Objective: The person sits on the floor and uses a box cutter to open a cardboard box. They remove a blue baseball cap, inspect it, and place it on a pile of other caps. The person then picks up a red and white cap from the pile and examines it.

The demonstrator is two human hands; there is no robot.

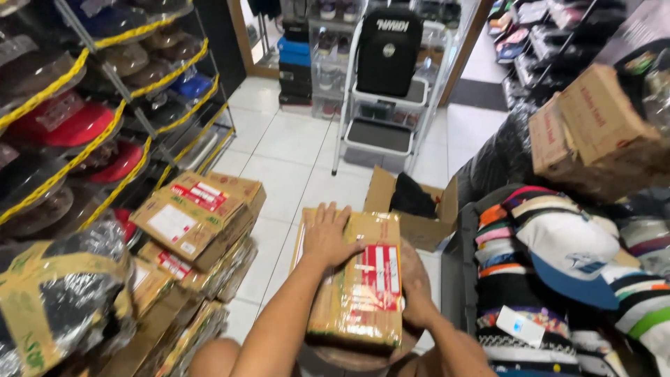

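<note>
Cardboard parcel [359,279], flat, rectangular and wrapped in glossy clear tape, lies on a round wooden stool [412,265] with its long axis pointing away from the person. Left hand [329,234] rests spread flat on its top. Right hand [417,304] grips its right edge, beside stacked striped caps [551,279].

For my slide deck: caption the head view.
Left hand and right hand steady a taped parcel among stacked boxes.

A tape-wrapped brown parcel [359,283] with a red-and-white label [380,269] lay at centre. Similar labelled parcels [195,216] were stacked at left. An open carton [415,209] stood behind. Two brown boxes [593,132] sat upper right.
</note>
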